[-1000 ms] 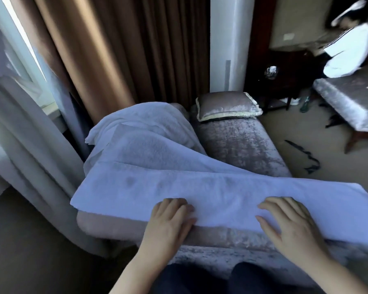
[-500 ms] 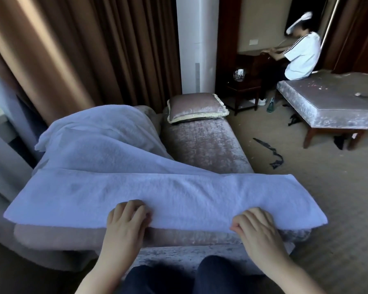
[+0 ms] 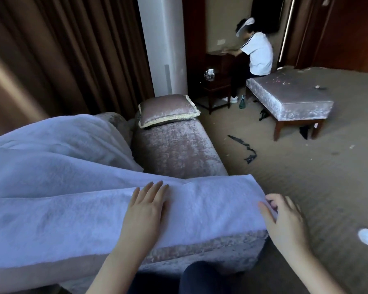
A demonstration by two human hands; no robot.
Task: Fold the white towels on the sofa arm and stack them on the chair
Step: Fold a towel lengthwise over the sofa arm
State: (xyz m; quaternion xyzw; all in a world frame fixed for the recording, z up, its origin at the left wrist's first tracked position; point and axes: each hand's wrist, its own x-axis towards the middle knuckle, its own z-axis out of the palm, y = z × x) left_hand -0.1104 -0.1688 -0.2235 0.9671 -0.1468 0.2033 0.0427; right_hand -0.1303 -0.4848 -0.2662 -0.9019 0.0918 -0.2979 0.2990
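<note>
The left grip (image 3: 146, 211) lay flat-fingered, pinning the towel (image 3: 72, 219); the right grip (image 3: 283, 217) pinched its end. Folding well meant carrying that end toward the flat grip, edges matched.

Left hand (image 3: 145, 211) flat; right hand (image 3: 285, 223), fingers (image 3: 285, 200) pinched

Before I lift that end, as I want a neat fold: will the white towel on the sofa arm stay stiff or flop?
Likely floppy: the towel follows the sofa arm's curve. Its fuzzy pile should grip, not slip, under the flat left hand.
</note>
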